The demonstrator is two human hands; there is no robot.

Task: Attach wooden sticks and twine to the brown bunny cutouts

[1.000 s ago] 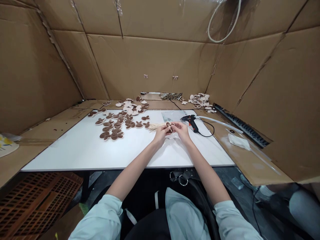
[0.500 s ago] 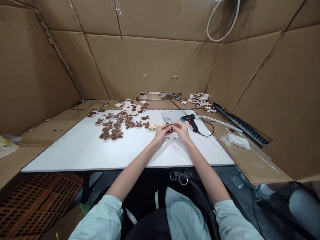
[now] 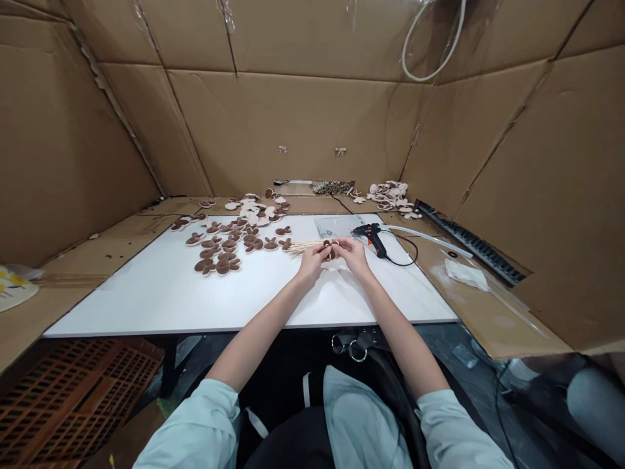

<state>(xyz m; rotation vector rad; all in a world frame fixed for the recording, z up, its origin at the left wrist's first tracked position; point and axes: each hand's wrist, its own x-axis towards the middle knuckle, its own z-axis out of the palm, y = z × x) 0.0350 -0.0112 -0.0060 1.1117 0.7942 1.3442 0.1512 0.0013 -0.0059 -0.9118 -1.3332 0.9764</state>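
My left hand (image 3: 312,259) and my right hand (image 3: 352,255) meet over the white table, fingertips closed on one small brown bunny-shaped piece (image 3: 333,249) with a pale edge. The fingers cover much of it. A bundle of thin pale sticks (image 3: 301,247) lies just left of the piece, partly behind my left hand. Beyond the right hand, a black hot glue gun (image 3: 374,238) rests on its side, its nozzle pointing left. More brown bunny-shaped pieces (image 3: 228,245) are spread to the left of my hands, some overlapping.
Pale-backed pieces (image 3: 388,193) are heaped at the back right. A clear plastic bag (image 3: 332,226) lies behind my hands. At the right are a white cloth or tissue (image 3: 466,274) and a black slotted strip (image 3: 471,244). Cardboard walls (image 3: 303,117) surround the white table (image 3: 161,303).
The brown piece has turned slightly between my fingertips; the pale line across it no longer shows the same way. Both hands stay in nearly the same place.
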